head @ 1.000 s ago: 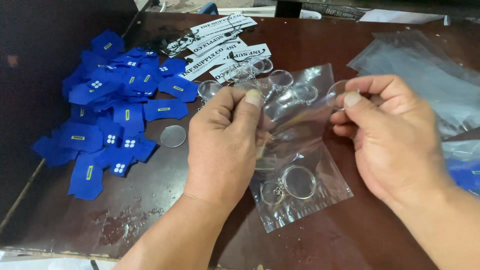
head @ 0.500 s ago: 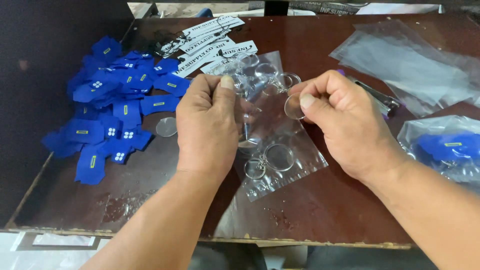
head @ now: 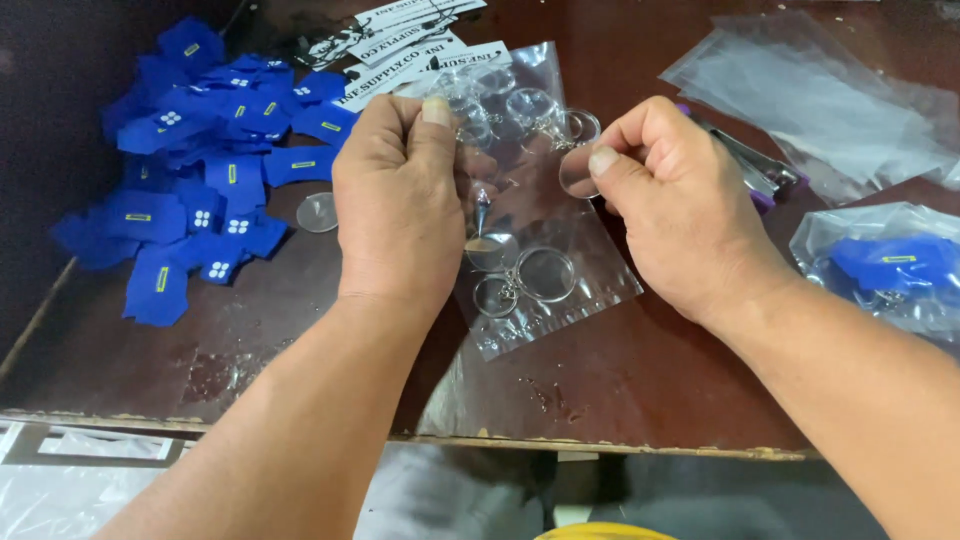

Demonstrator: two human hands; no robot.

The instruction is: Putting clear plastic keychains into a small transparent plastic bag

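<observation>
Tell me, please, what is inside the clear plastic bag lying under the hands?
The clear plastic bag holds clear round discs with metal key rings. The left hand covers part of it, so a full count is impossible.

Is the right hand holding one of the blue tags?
No, the right hand pinches a clear round disc; the blue tags lie beyond the left hand.

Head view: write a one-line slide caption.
Two bare hands, left hand and right hand, pinch a clear round keychain disc above a clear plastic bag on a dark wooden table.
</observation>
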